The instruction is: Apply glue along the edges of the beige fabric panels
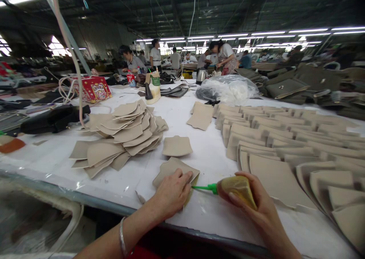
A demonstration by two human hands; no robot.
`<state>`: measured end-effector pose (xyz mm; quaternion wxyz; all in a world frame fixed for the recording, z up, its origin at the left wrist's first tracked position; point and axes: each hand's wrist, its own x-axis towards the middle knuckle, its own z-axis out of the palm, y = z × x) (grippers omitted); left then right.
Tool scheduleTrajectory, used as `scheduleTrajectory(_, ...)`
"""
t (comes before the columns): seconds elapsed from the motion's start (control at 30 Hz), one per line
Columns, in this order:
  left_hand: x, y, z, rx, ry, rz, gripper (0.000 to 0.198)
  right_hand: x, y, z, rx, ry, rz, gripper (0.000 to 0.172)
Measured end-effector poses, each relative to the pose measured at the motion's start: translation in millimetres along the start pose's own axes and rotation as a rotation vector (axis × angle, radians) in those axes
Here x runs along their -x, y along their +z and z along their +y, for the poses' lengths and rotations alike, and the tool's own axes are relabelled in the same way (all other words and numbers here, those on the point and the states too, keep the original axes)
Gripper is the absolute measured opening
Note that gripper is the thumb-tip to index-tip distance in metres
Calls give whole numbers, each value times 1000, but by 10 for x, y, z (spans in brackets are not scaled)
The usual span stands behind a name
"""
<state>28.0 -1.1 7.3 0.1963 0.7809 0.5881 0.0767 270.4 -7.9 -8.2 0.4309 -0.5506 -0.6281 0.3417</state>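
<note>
My right hand (253, 202) is wrapped round a squeeze bottle (235, 188) of yellowish liquid, tilted on its side. Its thin green nozzle (203, 187) points left and reaches the edge of a beige panel (168, 168) shaped like leather or similar sheet. With bent fingers my left hand (173, 190) grips that panel at its right side, near the table's front edge. Yellowish underside shows below the fingers; the fingertips' exact hold is partly hidden. Just behind lies another beige panel (177, 146), flat and apart from my hands.
A loose pile of beige panels (128, 133) lies to the left. Rows of overlapping panels (273, 149) cover the right side. Farther back are a clear plastic bag (228, 88), a dark-tipped bottle (152, 92) and a red box (95, 89). Several people work beyond the white table (114, 188).
</note>
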Motion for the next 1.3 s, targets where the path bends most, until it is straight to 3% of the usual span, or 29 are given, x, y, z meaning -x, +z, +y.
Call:
scheduleTrajectory(0.23, -13, 7, -9, 18, 13, 10, 42, -150, -44, 80, 96, -105, 130, 47)
scheduleTrajectory(0.43, -26, -1, -3, 36, -8, -5, 45, 53, -12, -5, 3, 48, -52, 49)
scheduleTrajectory(0.67, -11, 7, 17, 35, -30, 16, 45, 229, 90, -244, -46, 128, -19, 51)
scheduleTrajectory(0.77, -6, 15, 24, 30, -55, 15, 44, 293, 103, -259, -76, 157, -43, 51)
scheduleTrajectory(0.9, -8, 9, 29, 44, -68, 22, 43, 318, 98, -229, -48, 156, 29, 52)
scheduleTrajectory(1.0, -10, 0, 45, 64, -76, 23, 43, 329, 106, -219, -103, 182, -11, 53)
scheduleTrajectory(1.1, -13, -7, 54, 103, -92, 26, 43, 328, 101, -233, -318, 284, -3, 57)
scheduleTrajectory(1.2, -4, -24, -16, 208, -76, 52, 40, 280, 33, -205, -732, 507, 45, 58)
scheduleTrajectory(1.3, 14, -76, -211, 224, -139, 205, 40, 181, -94, -64, -1074, 709, 77, 47)
